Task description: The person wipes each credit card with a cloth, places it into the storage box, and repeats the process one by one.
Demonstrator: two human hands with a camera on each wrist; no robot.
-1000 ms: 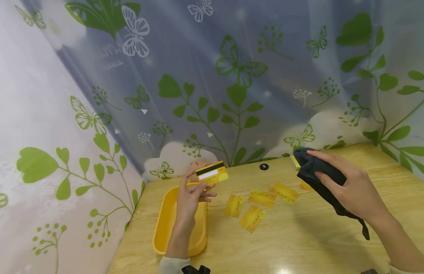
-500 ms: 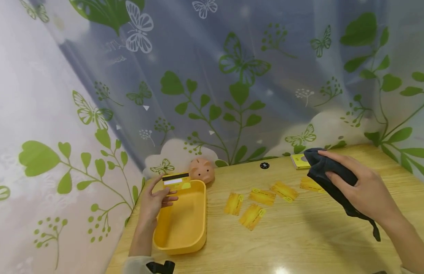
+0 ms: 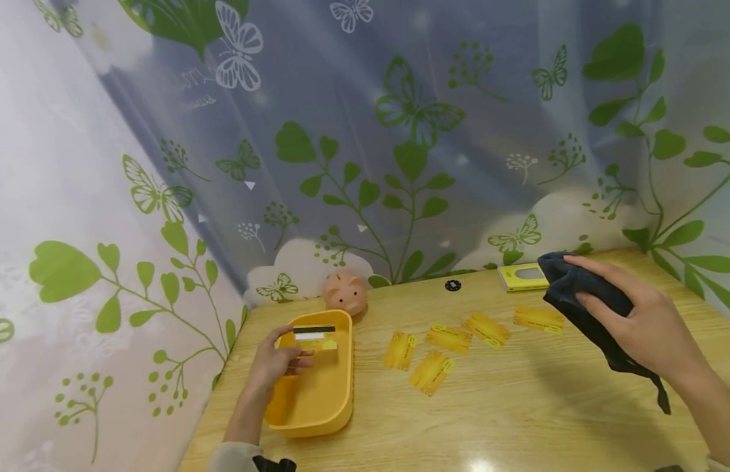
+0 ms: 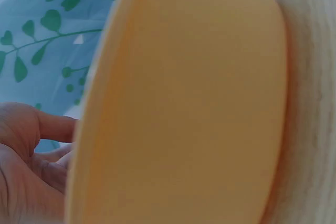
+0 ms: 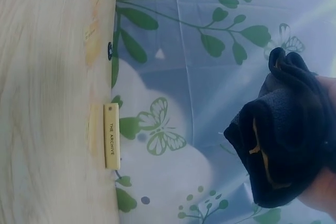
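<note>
My left hand [image 3: 272, 359] pinches a yellow bank card [image 3: 315, 343] by its left side, striped back showing, over the yellow plastic tray [image 3: 348, 367]. In the left wrist view, the tray's wall [image 4: 189, 98] fills the middle and hides the card and part of the left hand [image 4: 31, 166]. My right hand [image 3: 642, 321] grips a bunched dark blue cloth [image 3: 589, 288] above the right side of the table, a thin strap end hanging below. The right wrist view shows folds of this cloth [image 5: 278, 135] with a thin yellowish strip along one edge.
Several yellow cards [image 3: 431, 372] lie spread on the wooden table [image 3: 459, 419]. A pink piggy bank [image 3: 345, 293] stands behind the tray. Along the back are a small black round disc [image 3: 453, 286] and a yellow box [image 3: 521, 277], its side reading "THE ARCHIVE". A patterned curtain [image 3: 341, 164] hangs behind.
My left hand has moved left with the bank card, then lowered it over the tray. My right hand has drifted right with the cloth, uncovering the yellow box and another card.
</note>
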